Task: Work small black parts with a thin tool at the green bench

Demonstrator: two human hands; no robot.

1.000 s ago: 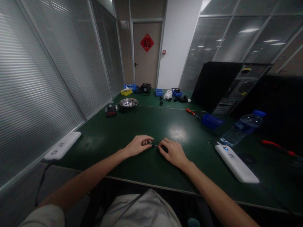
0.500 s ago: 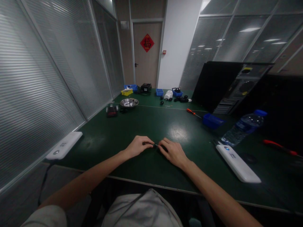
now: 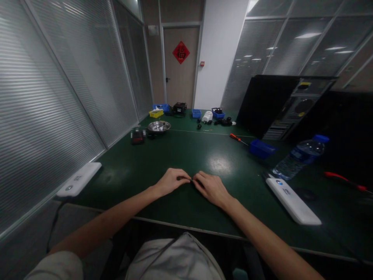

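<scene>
A small dark part (image 3: 191, 180), too small to make out, sits between my fingertips above the green table (image 3: 186, 151). My left hand (image 3: 174, 181) pinches it from the left with thumb and forefinger. From the right, my right hand (image 3: 211, 186) closes its thumb and fingers on the same piece. The fingertips of both hands nearly meet and hide most of it.
A metal bowl (image 3: 159, 127) with small pieces stands at the back left, near a yellow tray (image 3: 156, 113). On the right are an orange screwdriver (image 3: 234, 137), a blue tray (image 3: 261, 149), a water bottle (image 3: 300, 157) and a white device (image 3: 293, 200).
My hands have come slightly closer together, and less of the small part shows between the fingertips. The objects on the table have not moved.
</scene>
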